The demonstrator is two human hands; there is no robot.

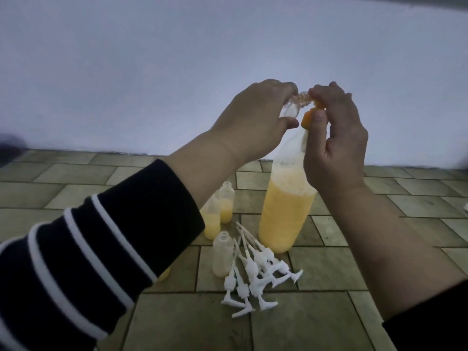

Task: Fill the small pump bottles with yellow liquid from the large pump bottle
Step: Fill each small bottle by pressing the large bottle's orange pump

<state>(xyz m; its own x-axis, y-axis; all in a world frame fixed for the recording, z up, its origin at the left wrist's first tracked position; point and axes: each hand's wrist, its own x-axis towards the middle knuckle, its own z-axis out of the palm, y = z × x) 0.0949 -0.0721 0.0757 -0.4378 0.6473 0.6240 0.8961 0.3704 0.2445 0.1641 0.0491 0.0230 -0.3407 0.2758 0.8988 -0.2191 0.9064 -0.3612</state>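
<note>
A large clear bottle [286,211], about half full of yellow liquid, stands on the tiled floor. My right hand [334,138] grips its orange pump head [310,117] from above. My left hand [255,120] holds a small clear bottle [119,106] tilted on its side, its neck against the orange nozzle. Below, two small bottles [226,202] [212,220] hold some yellow liquid. Another small bottle [222,253] stands beside them, nearly empty. A pile of white pump tops [255,272] lies on the floor in front of the large bottle.
The floor is olive-grey tile [316,320], ending at a pale wall [177,59] behind the bottles. Part of another yellow-filled bottle [164,273] peeks out under my left sleeve. A dark blurred shape [10,148] sits at the far left.
</note>
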